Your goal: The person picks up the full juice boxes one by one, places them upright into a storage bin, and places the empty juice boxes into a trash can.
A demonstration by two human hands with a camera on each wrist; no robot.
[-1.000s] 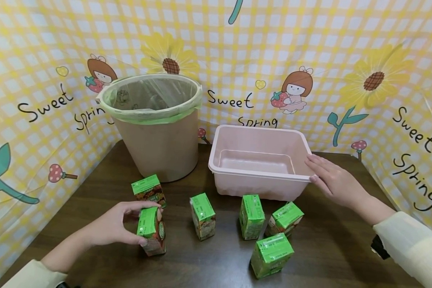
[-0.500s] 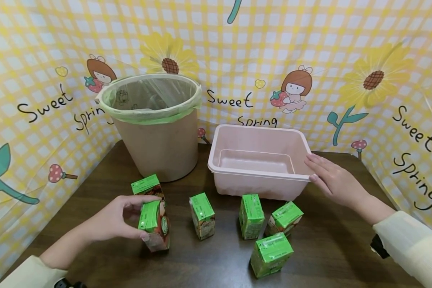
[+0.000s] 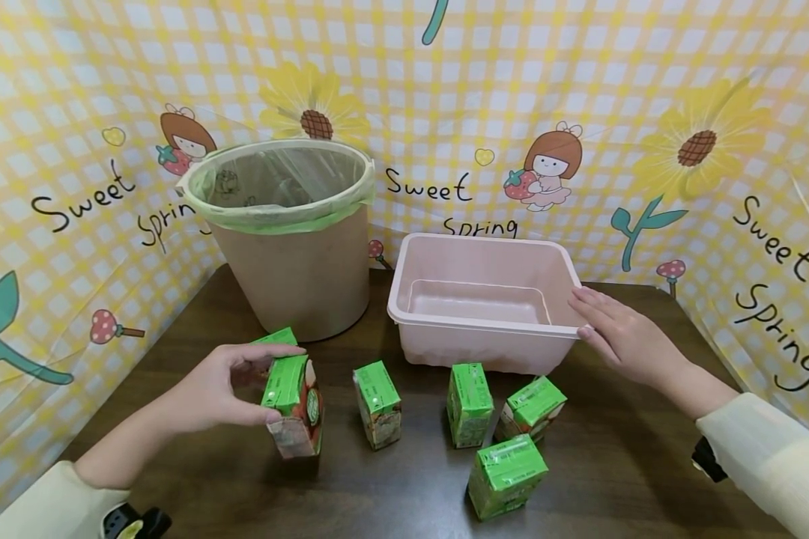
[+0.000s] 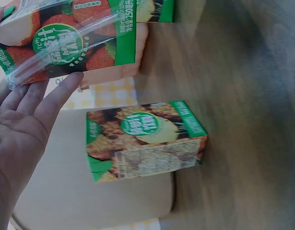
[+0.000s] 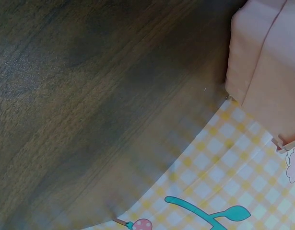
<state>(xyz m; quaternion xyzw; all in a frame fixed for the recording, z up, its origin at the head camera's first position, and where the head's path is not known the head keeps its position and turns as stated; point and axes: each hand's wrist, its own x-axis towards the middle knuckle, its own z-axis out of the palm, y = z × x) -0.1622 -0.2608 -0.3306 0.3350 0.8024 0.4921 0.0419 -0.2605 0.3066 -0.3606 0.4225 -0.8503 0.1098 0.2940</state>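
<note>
Since the earlier frames, the left hand (image 3: 216, 391) and the green-topped carton (image 3: 295, 404) it holds have risen and shifted slightly right, so they now cover more of the carton behind them; the right hand (image 3: 616, 329) has stayed in place.

Nearest are two cream sleeves (image 3: 47, 505), each with a dark device (image 3: 133, 522) showing by the cuff. A front carton (image 3: 508, 480) stands on the dark wooden bench (image 3: 391, 498) to the right of centre.

The left hand pinches its carton between the thumb on the near side and the fingers on the far side. The carton's base looks lifted off the bench, and the left wrist view shows a wrapped straw (image 4: 65, 48) slantwise across its fruit-printed face.

Further back, a middle carton (image 3: 377, 408), an upright carton (image 3: 470, 408) and an angled carton (image 3: 530, 409) stand apart from one another. The rear carton (image 4: 146, 143) sits just in front of the waste bin, partly hidden by the left hand in the head view.

The right hand, fingers straight, rests against the right rim of a pink tub (image 3: 488, 343). Left of the tub stands the beige waste bin (image 3: 293, 273) with a pale green liner (image 3: 283, 221) folded over its rim. Behind everything hangs a yellow-checked cloth (image 3: 404, 82).
</note>
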